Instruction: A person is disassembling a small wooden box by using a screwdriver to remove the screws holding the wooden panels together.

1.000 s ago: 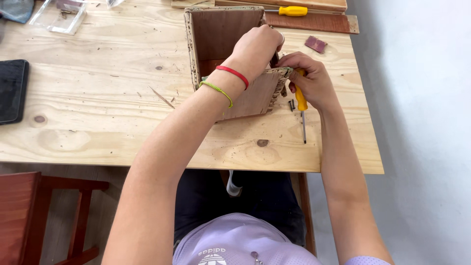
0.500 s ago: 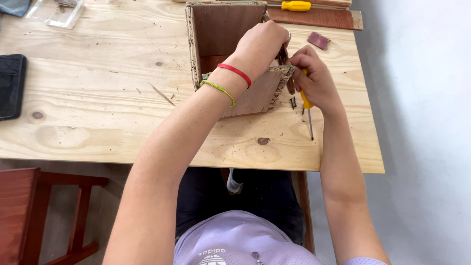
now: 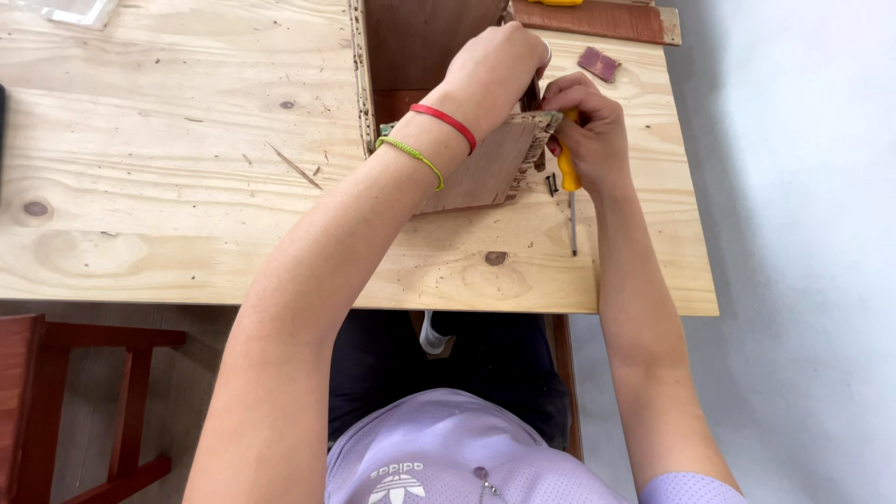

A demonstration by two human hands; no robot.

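Observation:
An open plywood box [image 3: 411,47] stands on the plywood table [image 3: 168,187], with a brown panel [image 3: 481,173] forming its near side. My left hand [image 3: 495,65] grips the panel's top right corner; red and green bands circle its wrist. My right hand [image 3: 583,131] is shut on a yellow-handled screwdriver [image 3: 569,182], whose metal shaft points toward me along the table. Its fingertips press at the same corner of the box. A small dark screw [image 3: 551,184] lies beside the panel.
A small reddish wood scrap [image 3: 598,63] lies right of the box. A brown board [image 3: 597,19] lies at the far edge. A thin wood sliver [image 3: 294,166] rests left of the box. A red chair [image 3: 56,411] stands at lower left.
The view has shifted so box and hands sit higher in frame. My right hand has closed in on the box corner beside my left hand; the screwdriver stays in it.

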